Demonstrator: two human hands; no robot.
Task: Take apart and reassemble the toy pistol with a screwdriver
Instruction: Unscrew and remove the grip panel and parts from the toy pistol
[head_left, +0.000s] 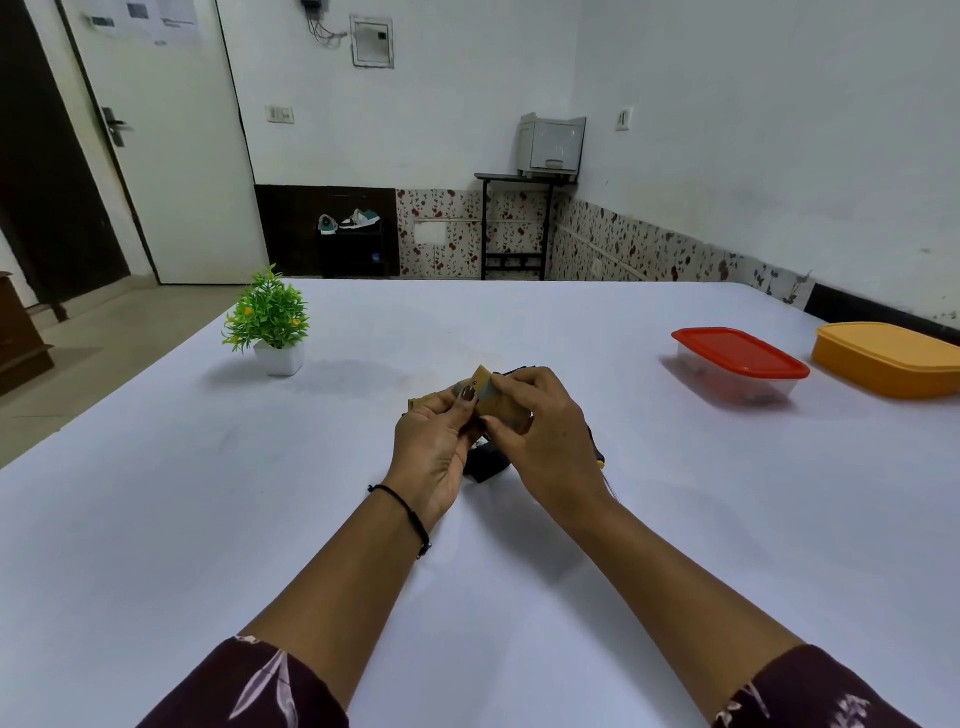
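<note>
A tan and black toy pistol (496, 402) is held just above the white table (208, 519) at its middle. My left hand (434, 447) grips it from the left, thumb on top. My right hand (540, 436) grips it from the right, fingers curled over its top. The pistol's black grip (485, 462) pokes out below between my hands. Much of the pistol is hidden by my fingers. A thin dark object with a yellow spot (600, 460), perhaps the screwdriver, shows at the right edge of my right hand.
A small green plant in a white pot (270, 325) stands at the far left. A clear box with a red lid (740, 364) and an orange lidded box (891, 358) sit at the far right.
</note>
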